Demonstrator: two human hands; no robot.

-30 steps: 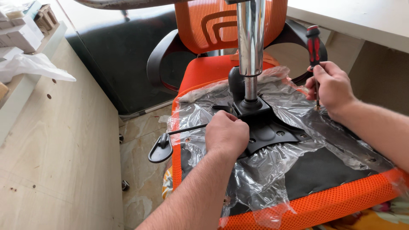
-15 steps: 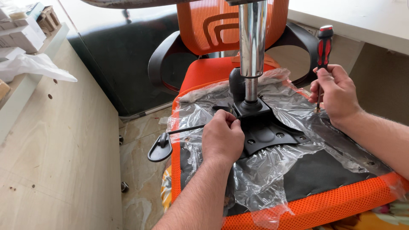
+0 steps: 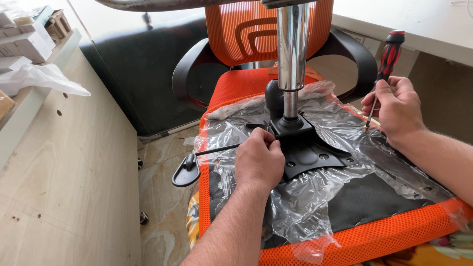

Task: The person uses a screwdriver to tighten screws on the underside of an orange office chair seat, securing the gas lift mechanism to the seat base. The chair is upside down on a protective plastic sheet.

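Tiled floor (image 3: pixel 162 162) lies beside our upturned orange seat (image 3: pixel 374 236). Our left hand (image 3: pixel 258 162) steadies the black plate (image 3: pixel 308 152), fingers curled on its edge; our right hand (image 3: pixel 394 108) grips the screwdriver (image 3: pixel 387 59) upright, tip at the seat.

A wooden board (image 3: pixel 69 167) lies on the left. Above it, a white plastic bag (image 3: pixel 42 79) and some small boxes (image 3: pixel 29 34) sit on a shelf (image 3: pixel 29 106). A dark glass panel (image 3: pixel 133 74) stands behind. The floor (image 3: pixel 160 197) is tiled. A pale desk (image 3: pixel 419 24) is at the top right.
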